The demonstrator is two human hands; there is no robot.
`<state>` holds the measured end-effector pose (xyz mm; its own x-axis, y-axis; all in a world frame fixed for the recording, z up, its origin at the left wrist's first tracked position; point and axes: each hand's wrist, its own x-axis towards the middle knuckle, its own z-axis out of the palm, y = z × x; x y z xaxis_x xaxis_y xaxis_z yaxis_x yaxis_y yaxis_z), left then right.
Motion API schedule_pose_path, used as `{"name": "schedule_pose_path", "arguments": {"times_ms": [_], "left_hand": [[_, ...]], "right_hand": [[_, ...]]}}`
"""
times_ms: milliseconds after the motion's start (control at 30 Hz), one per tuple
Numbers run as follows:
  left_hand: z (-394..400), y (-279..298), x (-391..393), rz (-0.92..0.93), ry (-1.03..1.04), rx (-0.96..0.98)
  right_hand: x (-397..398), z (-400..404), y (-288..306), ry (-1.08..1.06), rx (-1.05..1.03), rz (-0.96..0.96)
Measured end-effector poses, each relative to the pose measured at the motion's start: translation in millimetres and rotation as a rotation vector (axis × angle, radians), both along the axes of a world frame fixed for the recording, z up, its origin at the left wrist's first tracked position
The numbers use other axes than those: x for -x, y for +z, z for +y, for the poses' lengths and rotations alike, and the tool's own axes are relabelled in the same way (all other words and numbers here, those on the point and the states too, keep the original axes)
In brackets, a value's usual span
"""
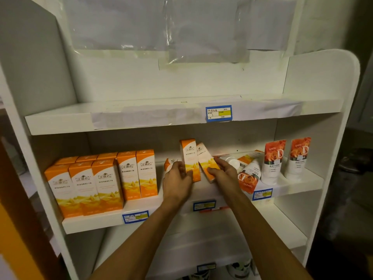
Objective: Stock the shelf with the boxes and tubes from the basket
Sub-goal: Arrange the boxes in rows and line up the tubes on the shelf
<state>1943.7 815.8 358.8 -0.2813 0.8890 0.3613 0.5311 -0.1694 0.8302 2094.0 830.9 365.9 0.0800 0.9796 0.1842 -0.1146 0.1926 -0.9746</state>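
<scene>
Head view: left hand [177, 178] grips upright orange-and-white carton [189, 158], long axis vertical. Right hand [224, 172] grips second orange-and-white carton [206, 162], tilted left vs. the first, both over middle white shelf [201, 190]. Gap lies left, nearer left hand.

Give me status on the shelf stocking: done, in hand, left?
Done: orange boxes stand in rows at the left of the middle shelf, and two rose tubes stand upright at the right.
In hand: left hand grips an upright box; right hand holds a tilted box.
Left: fallen tubes still lie mid-shelf; basket not in view.
</scene>
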Motion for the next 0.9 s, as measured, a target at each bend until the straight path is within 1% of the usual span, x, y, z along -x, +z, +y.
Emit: {"name": "schedule_pose_path", "arguments": {"times_ms": [133,233,367,500,667,767,900], "left_hand": [[3.0,-0.2,2.2,-0.009,-0.016,-0.026],[1.9,-1.4,0.8,0.007,-0.057,-0.037],[1.8,-4.0,1.5,0.011,-0.099,-0.052],[0.1,-3.1,0.7,0.042,-0.127,-0.022],[-11.5,2.7,-0.4,0.076,-0.141,-0.076],[-29.1,16.6,1.0,0.106,-0.166,-0.104],[-46.2,17.7,6.2,0.142,-0.161,-0.107]], "right_hand": [[-15.7,1.6,-1.5,0.002,0.057,0.157],[-18.2,-0.5,-4.7,0.013,0.026,0.178],[-10.0,0.9,-6.1,0.033,-0.045,0.098],[-8.7,-1.2,-5.0,0.028,-0.049,0.056],[-8.1,-15.1,8.9,-0.004,-0.031,-0.025],[-7.0,-20.7,16.9,-0.018,-0.041,-0.05],[-5.0,-33.1,21.1,0.018,-0.045,-0.124]]}}
